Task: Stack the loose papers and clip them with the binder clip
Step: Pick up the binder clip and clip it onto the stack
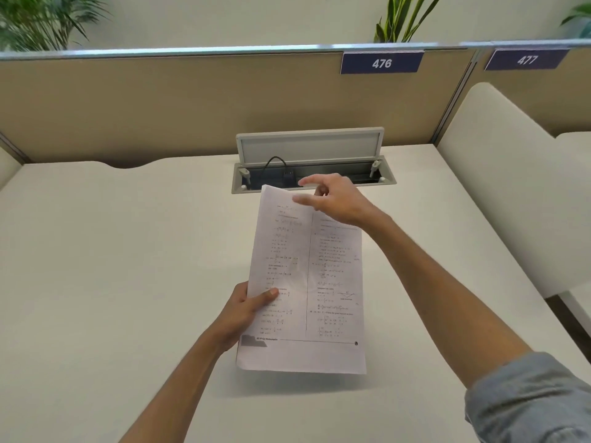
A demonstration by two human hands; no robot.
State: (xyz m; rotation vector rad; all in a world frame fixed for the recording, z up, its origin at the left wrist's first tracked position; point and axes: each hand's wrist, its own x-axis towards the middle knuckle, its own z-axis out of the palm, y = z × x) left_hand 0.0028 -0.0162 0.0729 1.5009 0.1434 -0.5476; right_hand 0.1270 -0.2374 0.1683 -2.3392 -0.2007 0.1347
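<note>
The left hand (244,311) grips the printed papers (307,282) at their left edge, toward seven o'clock of the stack: the thumb lies flat across the top page and the fingers curl underneath, out of sight. The forearm rises from the lower edge of the view at about six o'clock, bare to the elbow.

The right hand (335,199) hangs over the stack's far right corner, at roughly one o'clock of the page. Its fingers are loosely spread and blurred; the forefinger and thumb point left across the top margin, and whether they touch the paper or pinch anything cannot be told. That arm reaches in from five o'clock, with a grey-blue sleeve (527,398) rolled above the elbow.

The sheets, covered in two columns of formulas, are held lifted above the white desk (112,266), their shadow falling below.

At twelve o'clock, just beyond the papers, a cable tray (313,179) sunk into the desk stands with its lid (308,148) raised; inside sits a black plug (287,175) with its cord.
</note>
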